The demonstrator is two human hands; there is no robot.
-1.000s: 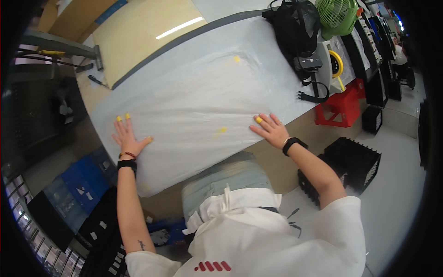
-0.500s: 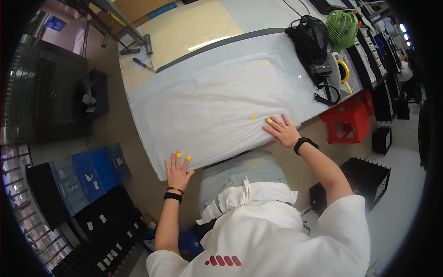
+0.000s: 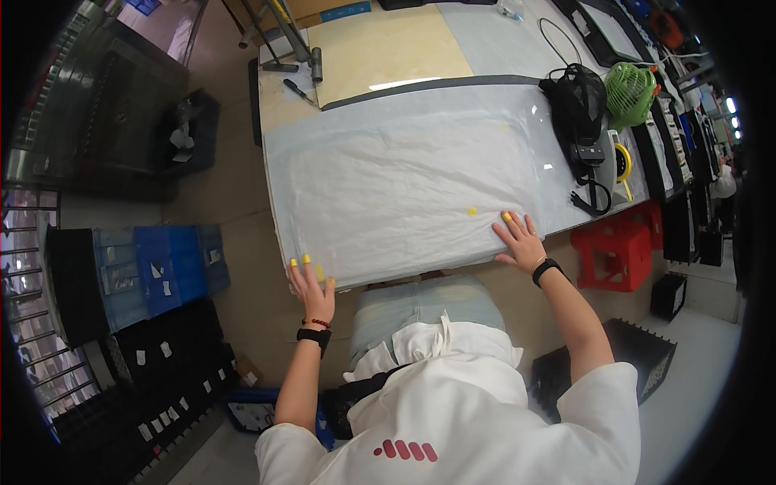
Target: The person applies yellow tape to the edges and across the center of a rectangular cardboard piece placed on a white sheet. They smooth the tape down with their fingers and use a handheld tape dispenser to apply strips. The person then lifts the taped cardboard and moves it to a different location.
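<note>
A thin, wrinkled white sheet [image 3: 388, 194] covers the near part of the worktable, with a few yellow spots showing on it. My left hand [image 3: 314, 293] is at the sheet's near left corner, fingers stretched forward over the edge and thumb apart. Further right, my right hand [image 3: 521, 245] lies with spread fingers on the sheet's near edge. Yellow caps cover some fingertips of both hands. Neither hand grips anything; whether anything lies under the sheet is hidden.
Beyond the sheet lie a cream board [image 3: 388, 48] and a black pen [image 3: 300, 91]. A black mesh bag [image 3: 575, 101], green fan [image 3: 630, 93] and yellow tape roll [image 3: 622, 163] are on the right. A red stool [image 3: 618, 255] stands below; blue bins [image 3: 166, 267] are at left.
The view has shifted, so the table appears further right. My left hand has slid left toward the sheet's corner, uncovering a yellow spot. My right hand stays near the same edge.
</note>
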